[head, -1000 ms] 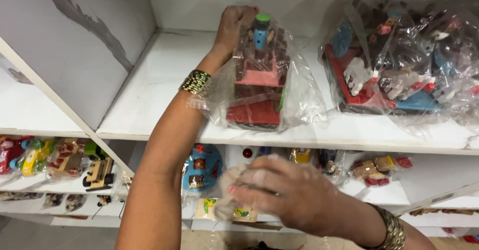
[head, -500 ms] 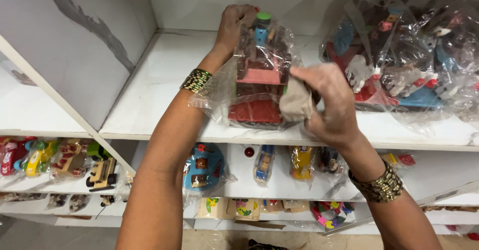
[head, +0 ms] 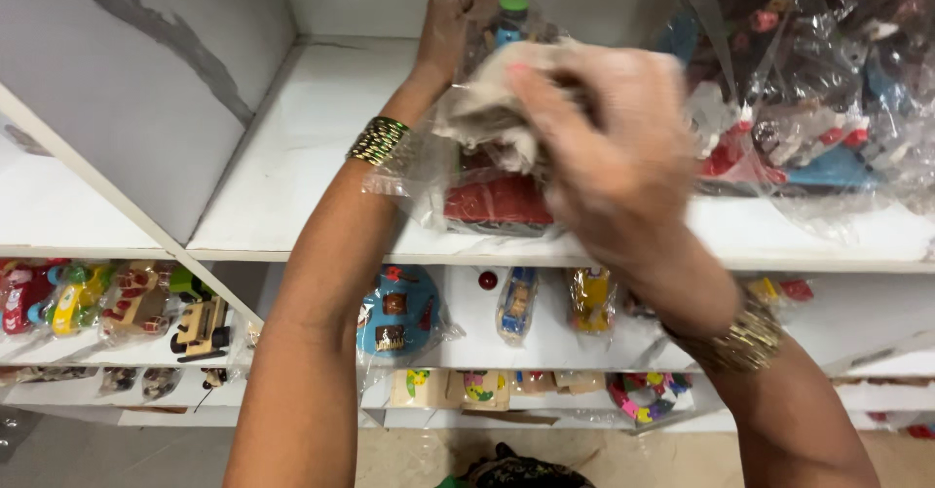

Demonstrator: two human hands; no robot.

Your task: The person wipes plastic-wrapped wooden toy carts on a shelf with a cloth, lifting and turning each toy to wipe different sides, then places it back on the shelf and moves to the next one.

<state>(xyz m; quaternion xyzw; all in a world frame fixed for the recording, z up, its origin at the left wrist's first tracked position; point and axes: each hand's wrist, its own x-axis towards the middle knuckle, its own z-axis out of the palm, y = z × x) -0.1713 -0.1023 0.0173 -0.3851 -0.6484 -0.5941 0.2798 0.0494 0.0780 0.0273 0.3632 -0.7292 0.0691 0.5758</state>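
A wooden toy in a clear plastic bag (head: 499, 201) stands on the white upper shelf (head: 312, 147); it has a red base and a green knob on top. My left hand (head: 456, 16) grips the top of the bagged toy from behind. My right hand (head: 609, 147) is blurred, closed on a crumpled beige cloth (head: 492, 113) and pressed against the front of the bag. Both wrists wear gold bangles.
More bagged wooden toys (head: 808, 108) are heaped on the same shelf to the right. Lower shelves hold a round blue toy (head: 397, 313), small bagged figures (head: 516, 303) and toy vehicles (head: 136, 303) at the left. A slanted white divider (head: 107, 196) runs down on the left.
My right hand rose from below the shelf with the cloth and now presses it on the upper front of the bagged toy. My left hand kept its hold on the toy's top.
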